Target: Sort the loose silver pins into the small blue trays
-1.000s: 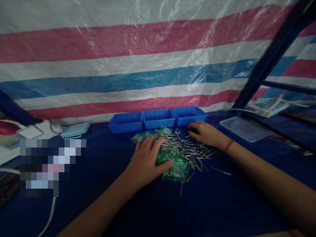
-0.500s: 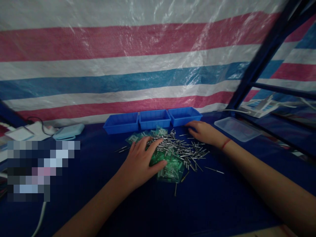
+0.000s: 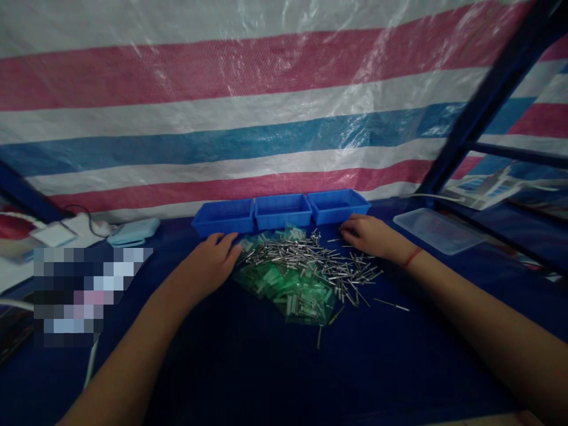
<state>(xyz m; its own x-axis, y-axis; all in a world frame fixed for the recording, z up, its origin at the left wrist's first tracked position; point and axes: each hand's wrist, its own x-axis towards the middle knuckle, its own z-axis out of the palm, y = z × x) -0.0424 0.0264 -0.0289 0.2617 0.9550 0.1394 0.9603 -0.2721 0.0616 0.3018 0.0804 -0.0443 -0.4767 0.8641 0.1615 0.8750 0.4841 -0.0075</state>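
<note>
A heap of silver blind rivets [image 3: 328, 263] lies in the middle of the blue table, mixed with green plastic packets [image 3: 284, 287]. At the heap's left edge is my left hand [image 3: 213, 260], its fingers apart and holding nothing; the fingertips reach beside the rivets. My right hand [image 3: 366, 234] rests on the table at the heap's far right, just in front of the right blue bin [image 3: 339, 207]. Its fingers are curled together, and whatever they may hold is hidden. A few rivets lie loose near its thumb. One stray rivet [image 3: 391, 304] lies closer to me.
Behind the heap stand two more blue bins, the middle bin [image 3: 283, 213] and the left bin [image 3: 224, 218]. A clear plastic lid [image 3: 439, 229] lies at right, near the dark metal frame [image 3: 477, 112]. At left are a light-blue case [image 3: 133, 232] and a white cable [image 3: 91, 367].
My left hand has moved left, off the top of the heap to its left edge, uncovering packets and rivets. My right hand stays by the right bin. The view has shifted slightly.
</note>
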